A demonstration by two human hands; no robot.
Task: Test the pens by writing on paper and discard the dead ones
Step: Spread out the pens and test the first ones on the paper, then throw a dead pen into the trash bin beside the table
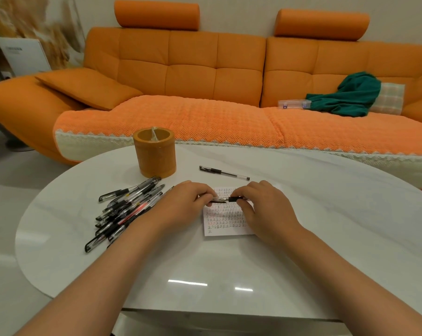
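Note:
Both hands meet above a small sheet of paper (225, 221) covered in rows of written marks. My left hand (185, 202) pinches one end of a black gel pen (223, 200), and my right hand (263, 204) pinches its black cap end. Pen and cap sit almost together; whether they are joined is hard to tell. A pile of several gel pens (125, 209), mostly black with one red, lies to the left of my left hand. One capped black pen (223, 172) lies alone beyond the paper.
An orange cylindrical holder (155, 154) stands at the back of the white round table (205, 270), with something clear inside. Behind the table is an orange sofa (205, 93) with a green cloth (345, 95) and a clear plastic box (293, 103).

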